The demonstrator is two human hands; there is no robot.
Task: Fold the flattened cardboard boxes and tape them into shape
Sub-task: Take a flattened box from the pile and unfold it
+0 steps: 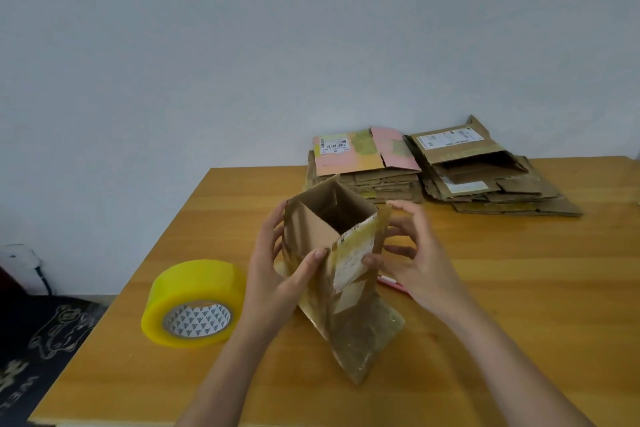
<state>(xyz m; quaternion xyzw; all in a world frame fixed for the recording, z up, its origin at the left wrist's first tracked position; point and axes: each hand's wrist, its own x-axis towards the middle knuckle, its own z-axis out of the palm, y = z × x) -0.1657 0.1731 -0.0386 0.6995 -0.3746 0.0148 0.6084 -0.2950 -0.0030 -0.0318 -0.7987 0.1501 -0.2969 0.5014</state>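
Brown cardboard box [332,274] stands opened upright; flattened stacks [433,177] lie behind.

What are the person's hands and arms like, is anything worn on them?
Both are bare: the left hand and right hand show no gloves, rings or watch, and both forearms are uncovered, with no sleeve in view. Nails look short and unpainted.

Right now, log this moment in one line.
box opened, upright | left hand, right hand grip it | tape roll unused | flat stacks waiting

One opened box [332,253], two stacks of flattened boxes [367,166] [485,177], one tape roll [192,302], one pink pen [393,284].
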